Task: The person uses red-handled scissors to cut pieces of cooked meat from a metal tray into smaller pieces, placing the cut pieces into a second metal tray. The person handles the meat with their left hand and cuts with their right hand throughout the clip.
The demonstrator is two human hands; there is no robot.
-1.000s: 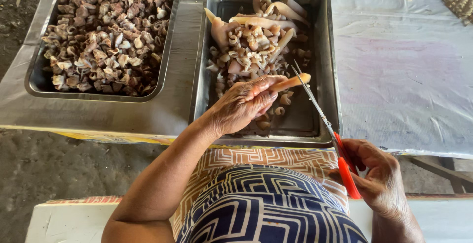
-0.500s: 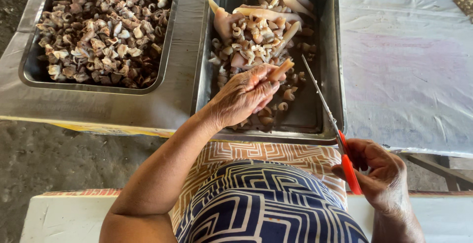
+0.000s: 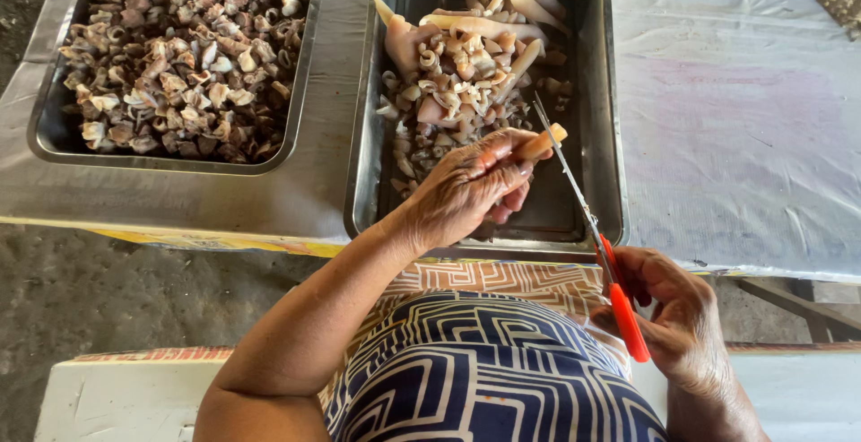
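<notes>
Two steel trays on a cloth-covered table [image 3: 735, 155], seen from above, with one person seated at 6 o'clock.

Item 1, left hand [image 3: 471, 186]: over the near end of the right tray [image 3: 603, 101], fingers closed narrowly round a pale strip [image 3: 543, 143] whose free end juts toward 2 o'clock.

Item 2, right hand [image 3: 682, 316]: at 5 o'clock, below the table edge, fingers through the red handles of a pair of scissors [image 3: 587, 218]. Blades run up toward 11 o'clock and appear nearly closed, their tips beside the strip's free end.

Step in hand, as judged: snipping the strip into short pieces over the right tray. The next cut calls for the strip end fed between the blades, clear of the holding fingertips, so the piece drops inside the tray.

Item 3, right tray: cut rings and curls [image 3: 439, 92] heaped at centre and left; long uncut pale strips [image 3: 502, 7] at 12 o'clock; bare metal at 4 o'clock.

Item 4, left tray [image 3: 40, 133], at 10 o'clock: filled nearly rim to rim with darker brown-grey cut pieces [image 3: 179, 56].
</notes>
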